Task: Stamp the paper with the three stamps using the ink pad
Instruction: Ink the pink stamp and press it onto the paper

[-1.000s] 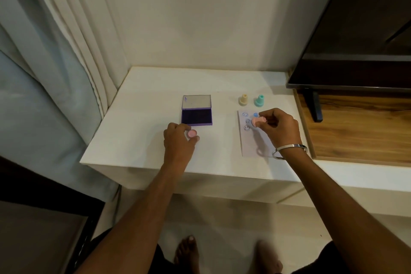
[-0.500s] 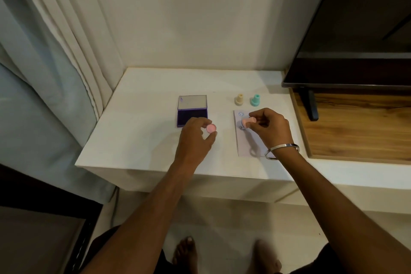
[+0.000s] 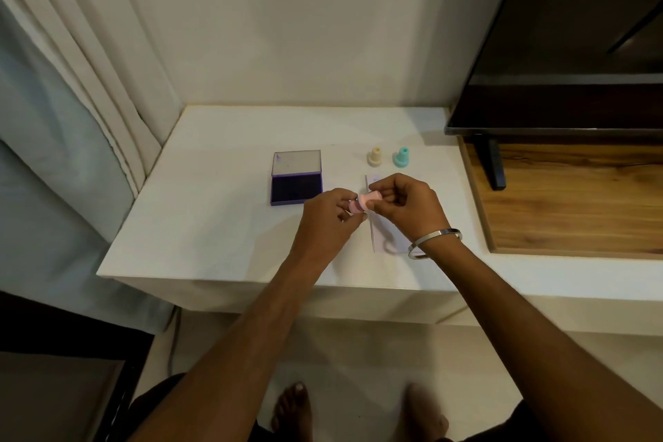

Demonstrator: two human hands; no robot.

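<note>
Recapping the pink stamp (image 3: 366, 202), by the look of it. Right hand (image 3: 405, 206) is closed on the stamp body, grip at the handle end. Left hand (image 3: 332, 222) pinches the pink cap (image 3: 354, 206), fingertips closed round it, cap at or just on the stamp's face end; can't tell if it's seated.

Stamp is held above the surface (image 3: 222, 226), between the ink pad (image 3: 296, 187) and the paper (image 3: 380, 226), roughly mid-surface. Long axis near horizontal, slightly tilted: face end points left toward the ink pad and a little toward the front edge, handle end points right and back.

To do this well:
- keep cap and stamp coaxial, push straight along the axis, no twisting off-line
- keep fingers off the inked face
- don't drag a wrist over fresh prints on the paper

Yellow stamp (image 3: 374, 157) and teal stamp (image 3: 401, 157) stand upright side by side toward the back edge, behind the paper. Some prints are visible at the paper's far end; count unclear. Ink pad is open, lid folded back.
</note>
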